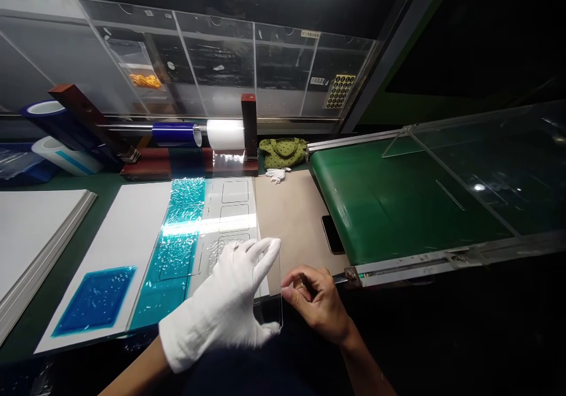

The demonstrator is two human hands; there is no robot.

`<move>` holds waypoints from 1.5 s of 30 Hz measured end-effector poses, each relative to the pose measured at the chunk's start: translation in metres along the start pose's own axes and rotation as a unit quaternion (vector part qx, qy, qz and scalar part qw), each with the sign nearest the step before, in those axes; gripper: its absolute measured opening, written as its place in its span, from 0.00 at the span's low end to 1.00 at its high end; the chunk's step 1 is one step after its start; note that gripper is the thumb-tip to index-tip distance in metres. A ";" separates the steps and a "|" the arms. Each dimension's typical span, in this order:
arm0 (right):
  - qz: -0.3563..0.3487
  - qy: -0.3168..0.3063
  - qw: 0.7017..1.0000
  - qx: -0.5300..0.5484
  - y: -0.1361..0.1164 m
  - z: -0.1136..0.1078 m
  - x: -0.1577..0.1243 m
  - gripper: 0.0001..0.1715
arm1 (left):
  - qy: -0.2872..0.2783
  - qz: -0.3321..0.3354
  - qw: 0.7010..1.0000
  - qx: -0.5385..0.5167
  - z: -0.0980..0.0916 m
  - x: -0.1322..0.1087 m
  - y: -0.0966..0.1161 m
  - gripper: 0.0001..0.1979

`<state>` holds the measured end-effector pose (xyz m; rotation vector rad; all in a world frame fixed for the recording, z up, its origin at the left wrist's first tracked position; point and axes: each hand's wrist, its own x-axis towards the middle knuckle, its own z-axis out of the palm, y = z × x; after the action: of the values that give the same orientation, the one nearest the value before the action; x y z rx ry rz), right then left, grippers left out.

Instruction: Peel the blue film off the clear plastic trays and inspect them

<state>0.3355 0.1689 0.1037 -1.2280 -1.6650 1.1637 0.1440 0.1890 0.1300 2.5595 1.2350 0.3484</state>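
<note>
My left hand (230, 296), in a white glove, grips a thin clear plate (281, 310) by opposite edges between fingers and thumb. The plate is seen almost edge-on. Bare, my right hand (318, 304) has its thumb and forefinger pinched together at the plate's right side; whether anything thin lies between them I cannot make out. Beneath and left of the glove, a wrinkled teal film strip (177, 260) and a clear film strip lie over white sheets with printed rounded outlines (234, 191). A blue film-covered rectangle (97, 299) rests farther left.
A wooden stand (250, 128) carries a blue film roll (174, 134) and a clear film roll (225, 134). White boards (39, 231) are stacked at left. On the right are a green conveyor belt (389, 201), a phone (331, 234), a green pouch (283, 152) and a crumpled white glove (277, 175).
</note>
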 end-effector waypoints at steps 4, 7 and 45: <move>0.004 -0.024 1.000 -0.006 -0.002 -0.002 0.004 0.09 | 0.010 0.000 1.000 0.004 0.003 -0.002 0.001 0.54; 0.017 -0.059 0.998 0.008 0.005 -0.008 0.002 0.12 | 0.020 -0.018 1.000 0.000 0.005 0.000 -0.002 0.55; -0.183 -0.113 0.894 -0.394 0.056 0.122 0.053 0.56 | 0.151 -0.494 0.847 0.122 0.072 -0.019 -0.063 0.36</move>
<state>0.2249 0.1990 0.0160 -1.1631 -2.5491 0.3894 0.1109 0.2006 0.0393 1.6850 2.6155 0.3619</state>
